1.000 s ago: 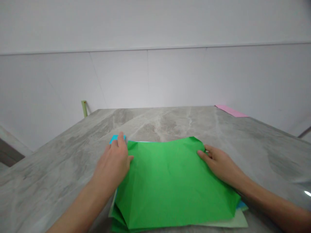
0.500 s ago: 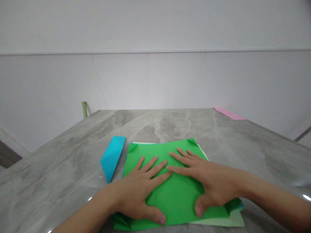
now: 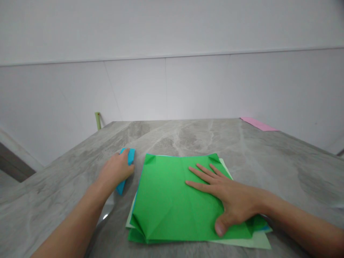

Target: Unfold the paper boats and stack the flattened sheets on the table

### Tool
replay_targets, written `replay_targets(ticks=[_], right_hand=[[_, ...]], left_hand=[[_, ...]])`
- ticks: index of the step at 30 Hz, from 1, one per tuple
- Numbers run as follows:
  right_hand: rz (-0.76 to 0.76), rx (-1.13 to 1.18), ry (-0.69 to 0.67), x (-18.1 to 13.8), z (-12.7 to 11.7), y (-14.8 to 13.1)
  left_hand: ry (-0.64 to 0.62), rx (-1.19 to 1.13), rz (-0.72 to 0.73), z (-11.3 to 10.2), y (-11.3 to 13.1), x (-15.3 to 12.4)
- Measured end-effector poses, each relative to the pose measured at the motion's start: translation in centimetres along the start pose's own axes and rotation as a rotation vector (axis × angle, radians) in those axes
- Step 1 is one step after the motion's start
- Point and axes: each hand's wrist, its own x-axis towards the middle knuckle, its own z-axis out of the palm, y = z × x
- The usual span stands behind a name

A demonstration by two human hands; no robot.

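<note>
A stack of creased paper lies in front of me, with a green sheet (image 3: 166,197) on top whose corners are folded. Pale green paper (image 3: 251,240) sticks out underneath at the lower right, and a blue edge shows along the left. My right hand (image 3: 223,191) lies on the right half of the green sheet, fingers spread. To the left of the stack, my left hand (image 3: 118,168) is closed over a folded blue paper piece (image 3: 131,156). Much of that piece is covered by the hand, and its lower tip shows below.
The grey marbled table (image 3: 166,136) reaches back to a white wall (image 3: 199,86). A pink paper strip (image 3: 259,124) lies along the far right edge. A light green upright object (image 3: 98,121) stands beyond the far left corner.
My left hand has left the green sheet, moved left and taken hold of the blue paper piece. My right hand has stayed spread on the sheet.
</note>
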Motion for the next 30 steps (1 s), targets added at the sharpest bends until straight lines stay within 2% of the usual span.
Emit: replay_targets(ticks=[3,5,6,8,10,11,14,16,18,21,25,30], right_hand=[[0.0,0.003,0.059,-0.1,-0.4,-0.3],[-0.058,-0.014,0.231,0.1,-1.0,-1.0],[-0.124,-0.029,0.368,0.4,-1.4,-1.6],[-0.316,-0.08,0.682,1.0,-2.3,-3.2],[-0.491,-0.18,0.891,1.8,-3.2,-4.9],[-0.516,-0.243,0.914,2.2,-3.5,-5.6],[-0.437,-0.414,0.889,3.0,-3.7,-6.8],[-0.353,-0.479,0.836,3.4,-3.3,-6.8],[-0.309,-0.5,0.784,3.6,-2.7,-6.4],[-0.279,-0.534,0.707,3.7,-2.1,-6.0],[-0.227,-0.64,0.608,3.6,-1.8,-6.3],[-0.193,-0.706,0.564,3.4,-1.7,-6.6]], left_hand=[[0.256,-0.212,-0.092,-2.2,1.1,-0.3],[0.365,-0.599,-0.099,-3.6,2.9,-1.3],[0.327,-0.885,-0.064,-4.0,4.1,-2.0],[0.072,-1.385,-0.05,-4.2,6.5,-3.7],[-0.206,-1.606,-0.068,-3.8,8.5,-5.4],[-0.311,-1.667,-0.059,-3.4,9.2,-6.0],[-0.589,-1.758,-0.052,-2.1,10.1,-7.1],[-0.718,-1.794,-0.051,-1.5,10.0,-7.2],[-0.745,-1.842,0.017,-1.1,9.9,-7.1],[-0.708,-1.83,0.152,-0.8,9.8,-7.2],[-0.69,-1.733,0.125,-0.4,9.9,-7.3],[-0.749,-1.83,0.125,-0.1,9.6,-7.0]])
